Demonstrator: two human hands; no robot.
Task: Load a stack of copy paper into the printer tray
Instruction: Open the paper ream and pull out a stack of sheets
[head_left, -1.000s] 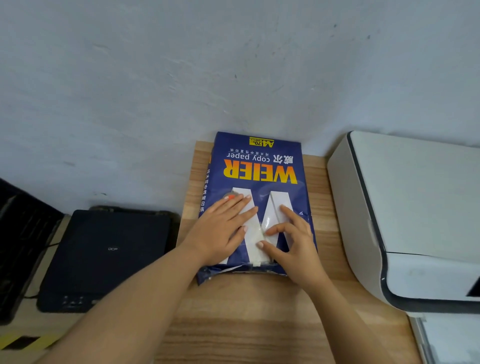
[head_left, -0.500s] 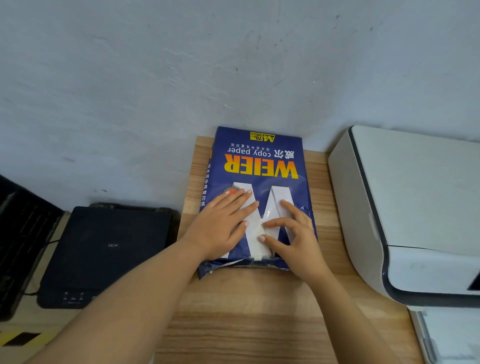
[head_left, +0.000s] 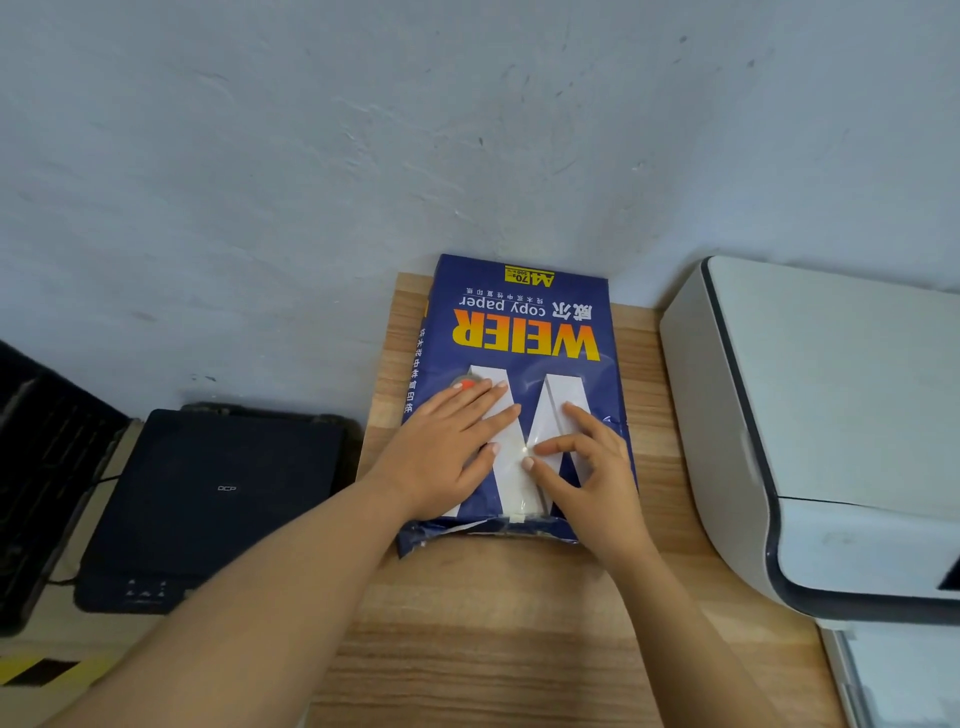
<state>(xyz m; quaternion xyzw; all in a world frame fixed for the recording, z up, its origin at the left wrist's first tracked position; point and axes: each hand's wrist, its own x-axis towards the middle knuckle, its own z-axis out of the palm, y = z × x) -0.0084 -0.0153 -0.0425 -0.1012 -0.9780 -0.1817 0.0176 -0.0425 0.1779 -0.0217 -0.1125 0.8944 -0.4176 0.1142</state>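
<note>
A blue pack of copy paper (head_left: 524, 332) lies flat on the wooden table (head_left: 509, 639), its far end against the wall and its torn near end facing me. My left hand (head_left: 447, 447) rests flat on the pack's left half, fingers spread. My right hand (head_left: 587, 467) presses on the right half with curled fingertips. Neither hand grips anything. The white printer (head_left: 821, 431) stands to the right of the pack, and part of its pale tray (head_left: 893, 675) shows at the bottom right corner.
A black flatbed device (head_left: 208, 499) sits on a lower surface to the left of the table, with a dark grille further left. A grey wall rises directly behind the table. Yellow-black floor tape shows at the bottom left.
Both hands have stayed on the pack. The right fingers have shifted slightly on the wrapper. The view has drifted a little.
</note>
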